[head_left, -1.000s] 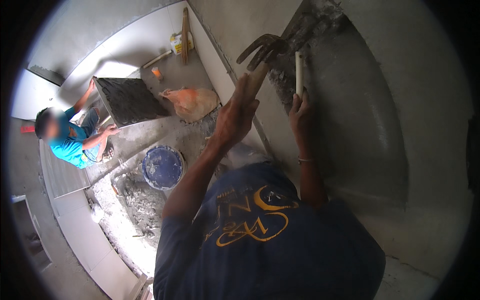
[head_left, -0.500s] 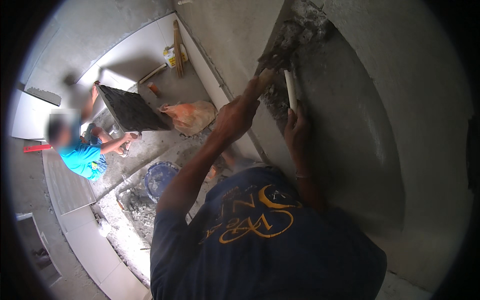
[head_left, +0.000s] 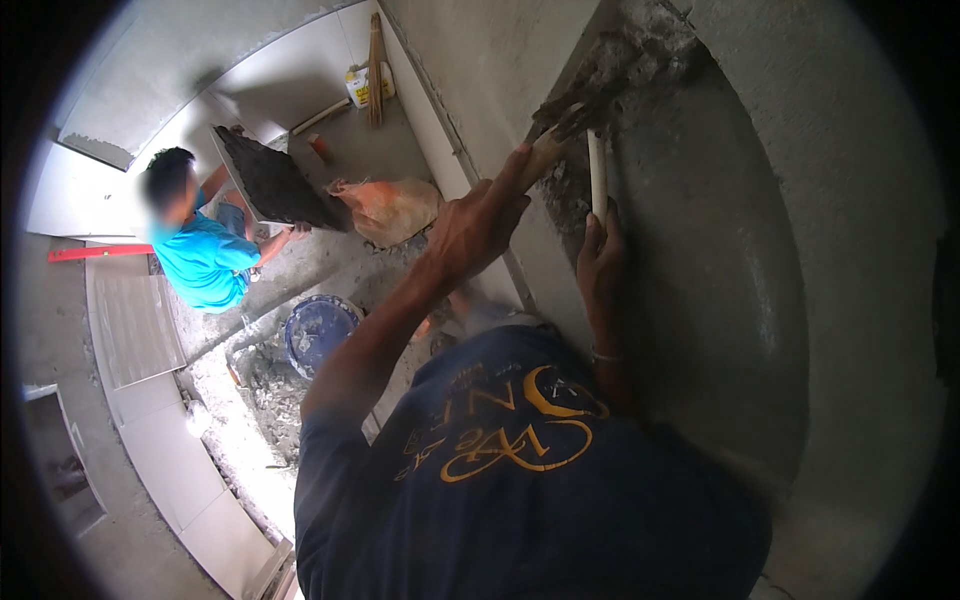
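Note:
My left hand [head_left: 475, 228] is closed around the pale wooden handle [head_left: 545, 158] of a tool. The tool's head lies among dark, rough mortar [head_left: 625, 70], so I cannot make out its kind. Just right of it, my right hand [head_left: 600, 255] is shut on a cream-white pipe [head_left: 598, 175], which points up toward the mortar. The pipe's upper end is beside the tool. Behind both hands is a smooth grey plastered surface [head_left: 700, 260] with a curved edge.
At left, a person in a blue shirt [head_left: 205, 265] holds a tile [head_left: 270, 180] with dark mortar on its face. Nearby are an orange-white sack [head_left: 390, 210], a blue bucket [head_left: 322, 335], a jug [head_left: 357, 88], wooden sticks [head_left: 376, 70] and a red level [head_left: 100, 253].
My view has shifted a little. Both my hands keep their holds, close to the same spot. The person at left has leaned in to the right with the tile.

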